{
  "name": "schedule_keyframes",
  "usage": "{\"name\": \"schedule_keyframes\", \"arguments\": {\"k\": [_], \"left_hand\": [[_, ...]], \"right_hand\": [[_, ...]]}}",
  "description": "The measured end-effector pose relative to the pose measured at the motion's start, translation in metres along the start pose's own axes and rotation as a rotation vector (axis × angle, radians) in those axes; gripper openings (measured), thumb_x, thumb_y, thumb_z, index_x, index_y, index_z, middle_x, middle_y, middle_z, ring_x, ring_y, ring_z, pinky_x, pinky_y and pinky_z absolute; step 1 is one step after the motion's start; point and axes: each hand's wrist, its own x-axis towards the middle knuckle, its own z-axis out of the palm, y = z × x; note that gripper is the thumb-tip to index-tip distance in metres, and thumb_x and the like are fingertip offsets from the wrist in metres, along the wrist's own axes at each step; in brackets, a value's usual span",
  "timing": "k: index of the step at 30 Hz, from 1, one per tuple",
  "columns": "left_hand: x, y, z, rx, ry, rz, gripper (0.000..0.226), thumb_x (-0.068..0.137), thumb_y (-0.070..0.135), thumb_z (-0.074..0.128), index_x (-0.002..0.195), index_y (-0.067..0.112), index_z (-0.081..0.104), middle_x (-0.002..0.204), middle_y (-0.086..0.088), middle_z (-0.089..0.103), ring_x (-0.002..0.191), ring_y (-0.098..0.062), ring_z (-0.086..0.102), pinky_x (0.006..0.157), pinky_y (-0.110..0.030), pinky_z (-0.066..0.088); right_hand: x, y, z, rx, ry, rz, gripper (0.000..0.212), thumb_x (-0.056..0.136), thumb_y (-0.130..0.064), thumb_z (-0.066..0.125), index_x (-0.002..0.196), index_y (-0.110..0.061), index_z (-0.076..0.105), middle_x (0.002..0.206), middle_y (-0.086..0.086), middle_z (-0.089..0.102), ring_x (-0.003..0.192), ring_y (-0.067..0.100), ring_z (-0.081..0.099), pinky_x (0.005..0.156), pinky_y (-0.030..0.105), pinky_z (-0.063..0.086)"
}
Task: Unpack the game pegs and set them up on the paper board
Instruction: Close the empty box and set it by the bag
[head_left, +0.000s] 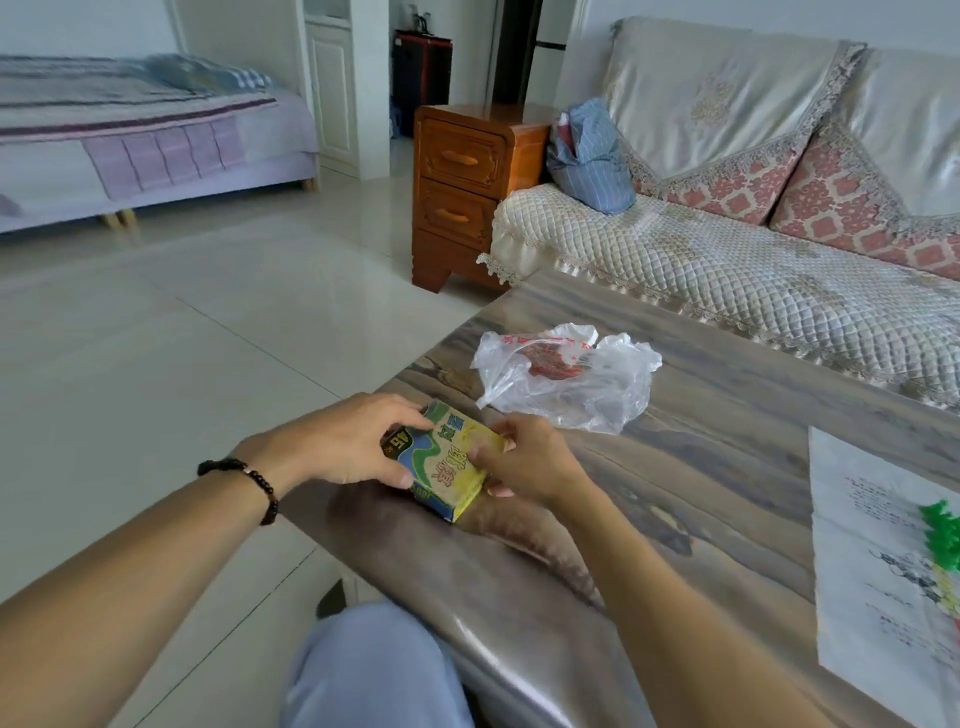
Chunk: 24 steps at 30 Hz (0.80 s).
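Note:
A small yellow, green and blue game box (449, 465) lies on the near left corner of the grey marbled table (701, 493). My left hand (345, 441) grips its left end, thumb on the near side. My right hand (530, 457) pinches its right end with curled fingers. At the table's right edge lies the white paper board (878, 551), with a cluster of green pegs (943, 530) standing on it, partly cut off by the frame edge.
A crumpled clear plastic bag (566, 376) with red print lies just behind the box. A sofa (753, 260) runs along the table's far side, with a wooden nightstand (467, 192) to its left. Tiled floor lies to the left; my knee (374, 670) is below.

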Motion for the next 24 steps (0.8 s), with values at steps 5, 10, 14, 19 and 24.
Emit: {"name": "schedule_keyframes", "arguments": {"k": [5,10,14,19,24], "left_hand": [[-0.007,-0.034,-0.006,-0.066,0.061,-0.096,0.072,0.082,0.027,0.077,0.145,0.032,0.043,0.139,0.007,0.051,0.115,-0.010,0.054,0.101,-0.033,0.046],[-0.001,-0.039,-0.003,-0.084,0.112,-0.070,0.071,0.085,0.022,0.074,0.146,0.033,0.040,0.139,0.005,0.049,0.111,-0.009,0.051,0.096,-0.025,0.043],[0.002,-0.040,-0.005,-0.090,0.100,-0.063,0.073,0.082,0.025,0.077,0.145,0.030,0.042,0.142,0.007,0.048,0.119,-0.010,0.050,0.103,-0.029,0.042],[0.003,-0.027,-0.022,-0.211,0.184,-0.062,0.069,0.082,0.042,0.074,0.143,0.029,0.044,0.146,0.003,0.047,0.130,-0.010,0.047,0.106,-0.032,0.040],[0.034,0.022,-0.023,-0.200,0.274,0.053,0.069,0.087,0.047,0.066,0.147,0.028,0.038,0.149,0.004,0.040,0.133,-0.012,0.042,0.103,-0.028,0.037]], "right_hand": [[0.027,-0.025,0.028,-0.070,0.002,-0.052,0.028,0.088,-0.027,0.063,0.110,-0.010,0.060,0.103,0.008,0.066,0.084,0.027,0.069,0.077,0.045,0.058],[0.035,-0.022,0.028,-0.037,0.033,-0.030,0.038,0.088,-0.025,0.065,0.121,-0.009,0.056,0.099,0.005,0.067,0.076,0.022,0.071,0.071,0.041,0.060],[0.035,-0.018,0.025,-0.043,0.065,-0.062,0.044,0.086,-0.028,0.067,0.125,-0.009,0.056,0.097,-0.001,0.062,0.081,0.021,0.068,0.076,0.039,0.058],[0.020,-0.018,-0.005,-0.286,0.116,-0.158,0.051,0.089,-0.035,0.060,0.133,-0.013,0.049,0.125,0.006,0.056,0.106,0.021,0.058,0.079,0.026,0.041],[0.009,-0.001,-0.060,-0.344,0.246,-0.176,0.043,0.090,-0.032,0.059,0.130,-0.017,0.054,0.113,-0.003,0.061,0.094,0.011,0.052,0.080,0.023,0.037]]}}
